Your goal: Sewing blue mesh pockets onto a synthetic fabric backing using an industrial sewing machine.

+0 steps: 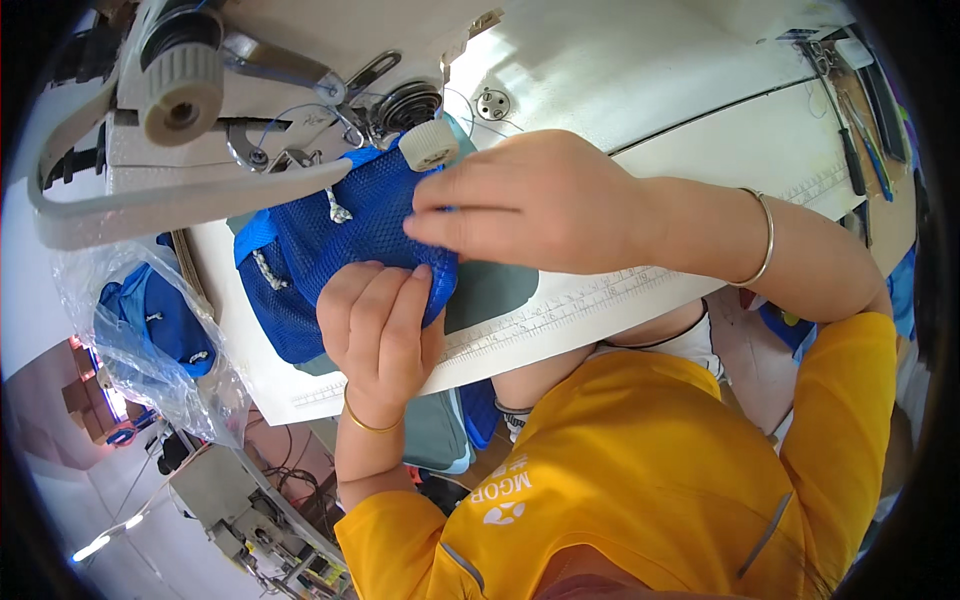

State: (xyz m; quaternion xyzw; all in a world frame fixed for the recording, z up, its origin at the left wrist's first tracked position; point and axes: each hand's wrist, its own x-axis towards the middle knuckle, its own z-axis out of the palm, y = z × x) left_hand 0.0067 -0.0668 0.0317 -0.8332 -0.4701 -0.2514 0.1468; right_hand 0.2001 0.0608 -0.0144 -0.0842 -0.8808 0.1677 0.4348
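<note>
A blue mesh pouch (345, 225) with white knotted cords lies on the white sewing table, partly beneath the sewing machine's head (290, 120). My left hand (378, 325) is closed on its near edge, fingers curled over the rim. From the right reaches my right hand (545, 205), its fingers pinched together at the pouch's right side and slightly blurred. Whether cloth or thread is between those fingertips is hard to make out. Grey-green fabric (495, 295) shows under the pouch. The needle area is hidden behind machine parts.
A printed ruler (545, 318) runs along the table's near edge. Screwdrivers and scissors lie in a tray (865, 110) at the far right. To the left hangs a clear plastic bag (215, 400) with blue pouches. Another machine (250, 520) stands at lower left.
</note>
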